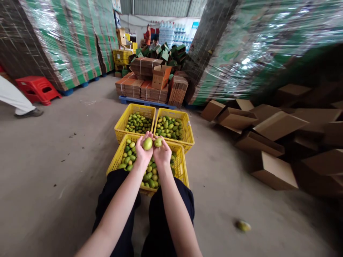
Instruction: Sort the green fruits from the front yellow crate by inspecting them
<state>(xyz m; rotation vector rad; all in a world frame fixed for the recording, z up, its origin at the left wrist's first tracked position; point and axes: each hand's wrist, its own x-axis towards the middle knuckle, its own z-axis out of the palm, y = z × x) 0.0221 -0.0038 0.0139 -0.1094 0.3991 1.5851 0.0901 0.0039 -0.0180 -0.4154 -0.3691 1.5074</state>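
Cupped palm up, my left hand (144,155) holds a green mango (147,144). Right beside it, my right hand (163,155) cradles a second, smaller-looking mango (158,142), its fingers curled around the fruit. Both hands are over the near yellow crate (183,166), which holds many green and yellowish mangoes (152,183); my forearms hide part of them. Just beyond stand two more yellow crates side by side, the left crate (119,123) and the right crate (189,130), each partly filled with similar fruit.
A loose mango (243,225) lies on the floor at right. Open cardboard boxes (276,123) are heaped to the right. Flattened cartons (131,87) sit on a blue pallet (146,102) ahead. At left are a red stool (39,89) and a person's leg (13,94). Wrapped stacks flank both sides.
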